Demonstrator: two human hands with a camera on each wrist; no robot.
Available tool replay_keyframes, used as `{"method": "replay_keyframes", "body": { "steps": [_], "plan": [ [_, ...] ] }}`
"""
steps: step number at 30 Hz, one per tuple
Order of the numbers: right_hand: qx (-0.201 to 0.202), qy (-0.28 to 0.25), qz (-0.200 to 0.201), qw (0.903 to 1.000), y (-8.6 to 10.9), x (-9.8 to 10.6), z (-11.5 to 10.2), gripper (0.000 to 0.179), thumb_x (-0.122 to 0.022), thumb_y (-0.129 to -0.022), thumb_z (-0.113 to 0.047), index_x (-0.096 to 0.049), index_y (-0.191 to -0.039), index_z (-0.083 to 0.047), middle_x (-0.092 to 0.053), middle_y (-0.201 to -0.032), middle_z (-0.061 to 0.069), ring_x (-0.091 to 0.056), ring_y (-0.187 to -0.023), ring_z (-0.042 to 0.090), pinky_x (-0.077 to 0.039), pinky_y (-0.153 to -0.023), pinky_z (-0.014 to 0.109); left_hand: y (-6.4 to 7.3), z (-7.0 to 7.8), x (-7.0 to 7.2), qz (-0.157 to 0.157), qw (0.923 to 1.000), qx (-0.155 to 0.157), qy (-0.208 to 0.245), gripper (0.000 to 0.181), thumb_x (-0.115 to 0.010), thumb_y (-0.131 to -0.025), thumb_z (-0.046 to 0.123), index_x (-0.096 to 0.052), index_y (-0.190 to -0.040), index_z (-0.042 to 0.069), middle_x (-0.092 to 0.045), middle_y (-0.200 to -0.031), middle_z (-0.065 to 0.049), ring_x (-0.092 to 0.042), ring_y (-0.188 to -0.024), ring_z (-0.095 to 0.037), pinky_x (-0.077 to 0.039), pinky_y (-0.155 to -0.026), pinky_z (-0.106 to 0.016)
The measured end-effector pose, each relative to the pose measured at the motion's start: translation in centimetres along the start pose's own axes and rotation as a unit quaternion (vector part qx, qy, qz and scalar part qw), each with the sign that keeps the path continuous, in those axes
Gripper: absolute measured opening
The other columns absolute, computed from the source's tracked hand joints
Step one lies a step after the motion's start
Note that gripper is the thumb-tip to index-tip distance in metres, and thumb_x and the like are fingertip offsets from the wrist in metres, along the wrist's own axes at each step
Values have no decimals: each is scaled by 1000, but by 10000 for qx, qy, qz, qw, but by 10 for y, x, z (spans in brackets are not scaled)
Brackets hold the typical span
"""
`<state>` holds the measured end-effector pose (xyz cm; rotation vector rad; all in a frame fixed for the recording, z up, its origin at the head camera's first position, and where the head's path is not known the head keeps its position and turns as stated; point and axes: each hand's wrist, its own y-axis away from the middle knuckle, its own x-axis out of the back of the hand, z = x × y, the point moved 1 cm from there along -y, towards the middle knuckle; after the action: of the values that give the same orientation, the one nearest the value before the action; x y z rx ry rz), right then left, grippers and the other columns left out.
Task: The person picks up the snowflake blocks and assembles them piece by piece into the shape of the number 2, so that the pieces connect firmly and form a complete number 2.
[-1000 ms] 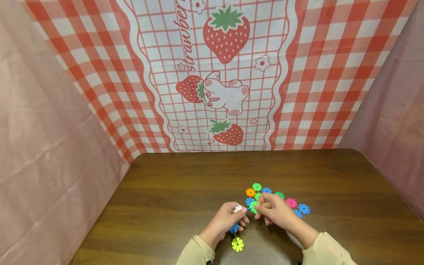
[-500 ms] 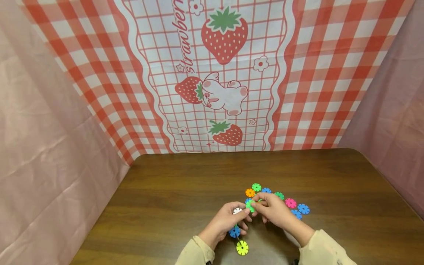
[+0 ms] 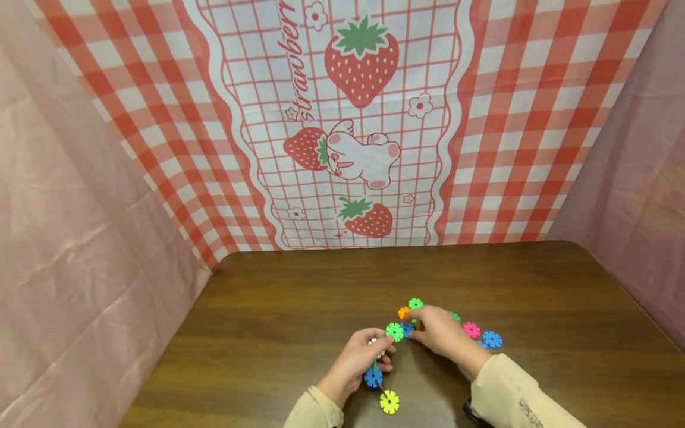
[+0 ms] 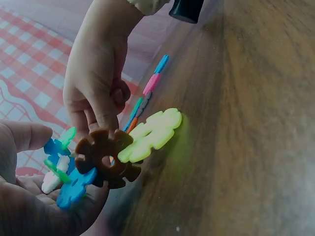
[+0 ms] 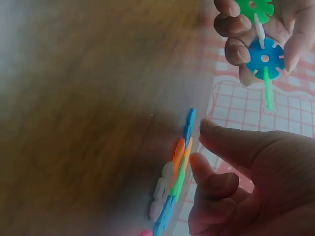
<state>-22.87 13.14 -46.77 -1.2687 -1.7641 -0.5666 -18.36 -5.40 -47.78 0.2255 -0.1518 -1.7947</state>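
Note:
My left hand pinches a chain of flat notched plastic discs slotted together. A bright green disc tops it, and a blue disc and a yellow disc hang below the palm. Through the left wrist view, a brown disc joins the lower blue disc and the yellow one; a white disc is partly hidden by fingers. Over the loose discs reaches my right hand, its thumb and forefinger apart beside a loose blue disc, nothing visible between them.
Other loose discs lie on the brown wooden table: orange, green, pink and blue. The right hand covers some of them. A strawberry-print cloth hangs behind the table's far edge.
My right hand has let go of the bright green disc, now on the left hand's chain, and has moved over the loose discs. The left hand has shifted slightly left.

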Motion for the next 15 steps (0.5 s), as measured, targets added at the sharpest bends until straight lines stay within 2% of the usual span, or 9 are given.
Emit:
{"method": "replay_keyframes", "body": {
  "steps": [3, 7, 10, 15],
  "plan": [
    [-8, 287, -43, 9996, -3, -3, -2, 27, -80, -79, -8, -74, -105, -12, -62, -74, -5, -50, -64, 10, -45, -60, 31, 1, 0, 1, 14, 10000, -14, -4, 23, -62, -92, 11, -63, -108, -5, -69, -84, -12, -55, -57, -12, -55, -57, -26],
    [-31, 576, -6, 9983, -4, -6, -5, 27, -82, -77, -9, -73, -103, -14, -70, -95, -1, -63, -83, 20, -52, -74, 41, 3, 0, 4, -78, 9998, -125, 150, 32, -61, -93, 10, -60, -123, -2, -70, -87, -16, -54, -56, -10, -53, -55, -24],
    [-27, 700, 9, 9975, -3, -6, -6, 24, -83, -76, -12, -71, -96, -15, -67, -95, 4, -63, -82, 24, -52, -70, 43, 4, -1, 5, -186, 9992, -212, 295, 40, -60, -94, 10, -55, -133, 1, -69, -91, -20, -54, -52, -8, -51, -53, -23],
    [3, 559, 75, 9984, -2, -7, -6, 30, -86, -73, -12, -59, -86, -17, -54, -82, -1, -48, -66, 15, -43, -58, 34, 4, -2, 7, -307, 9984, -269, 385, 43, -58, -96, 11, -51, -138, 2, -68, -96, -26, -54, -47, -7, -50, -49, -22]
  ]
}}
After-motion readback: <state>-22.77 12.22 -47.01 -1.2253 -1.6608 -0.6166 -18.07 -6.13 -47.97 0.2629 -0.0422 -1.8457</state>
